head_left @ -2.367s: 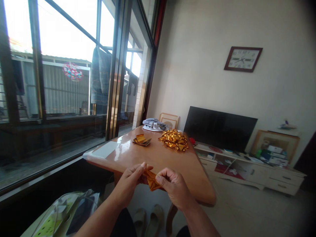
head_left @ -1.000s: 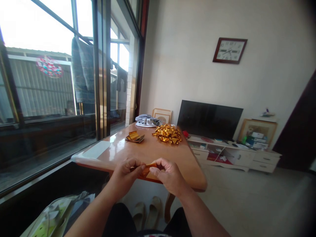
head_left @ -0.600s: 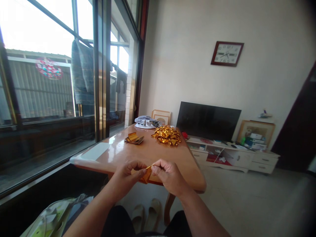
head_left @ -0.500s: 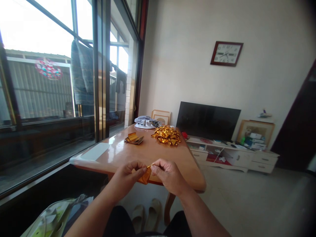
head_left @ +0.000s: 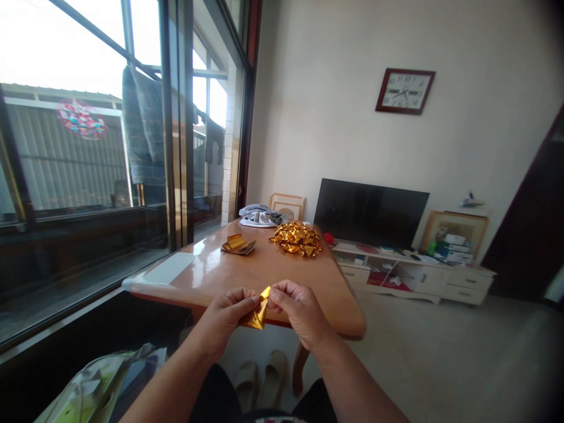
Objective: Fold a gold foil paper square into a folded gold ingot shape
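Note:
Between thumb and fingers, my left hand (head_left: pixel 229 311) pinches a folded sheet of gold foil paper (head_left: pixel 256 318) just above the near edge of the table. A bright corner of it points up toward my right hand (head_left: pixel 300 308), whose closed thumb and fingertips grip its upper right edge. Part of the sheet is hidden behind the left fingers. Farther back on the table lies a heap of folded gold foil pieces (head_left: pixel 297 239). To its left is a small stack of flat gold foil sheets (head_left: pixel 238 244), the top one curling up.
The glossy wooden table (head_left: pixel 286 276) bears a pale sheet (head_left: pixel 170 268) at its left and a bundle of cloth (head_left: pixel 259 215) at the back. A low white TV cabinet (head_left: pixel 429 282) stands beyond on the right. Below are slippers (head_left: pixel 272 379) and a table leg (head_left: pixel 300 370).
The gold foil paper has turned in my fingers, so its shiny face and a pointed corner now show between my hands. Both hands stay in nearly the same place.

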A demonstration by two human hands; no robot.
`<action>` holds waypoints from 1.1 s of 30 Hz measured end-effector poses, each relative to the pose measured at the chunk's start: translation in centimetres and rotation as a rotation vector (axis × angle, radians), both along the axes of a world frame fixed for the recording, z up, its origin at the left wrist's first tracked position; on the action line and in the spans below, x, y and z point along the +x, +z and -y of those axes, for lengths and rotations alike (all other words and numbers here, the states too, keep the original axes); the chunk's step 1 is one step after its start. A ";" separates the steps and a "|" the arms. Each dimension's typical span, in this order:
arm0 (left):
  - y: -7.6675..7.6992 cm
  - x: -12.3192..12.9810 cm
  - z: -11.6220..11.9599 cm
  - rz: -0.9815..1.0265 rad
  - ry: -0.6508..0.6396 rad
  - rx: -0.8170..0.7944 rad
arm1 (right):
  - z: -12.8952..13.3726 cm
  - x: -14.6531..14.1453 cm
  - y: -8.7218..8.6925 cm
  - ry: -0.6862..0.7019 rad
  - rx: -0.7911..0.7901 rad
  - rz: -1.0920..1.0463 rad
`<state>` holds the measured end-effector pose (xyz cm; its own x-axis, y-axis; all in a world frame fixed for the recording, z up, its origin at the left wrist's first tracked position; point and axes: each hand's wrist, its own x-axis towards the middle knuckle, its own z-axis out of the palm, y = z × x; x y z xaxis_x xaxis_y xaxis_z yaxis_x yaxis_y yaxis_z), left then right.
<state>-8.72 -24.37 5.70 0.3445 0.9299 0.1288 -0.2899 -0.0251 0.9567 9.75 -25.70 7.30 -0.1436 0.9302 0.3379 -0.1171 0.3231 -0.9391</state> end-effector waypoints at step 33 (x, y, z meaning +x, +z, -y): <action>-2.1 1.0 -0.3 -0.468 0.546 0.471 | -0.7 -2.1 -2.6 -0.282 0.162 0.003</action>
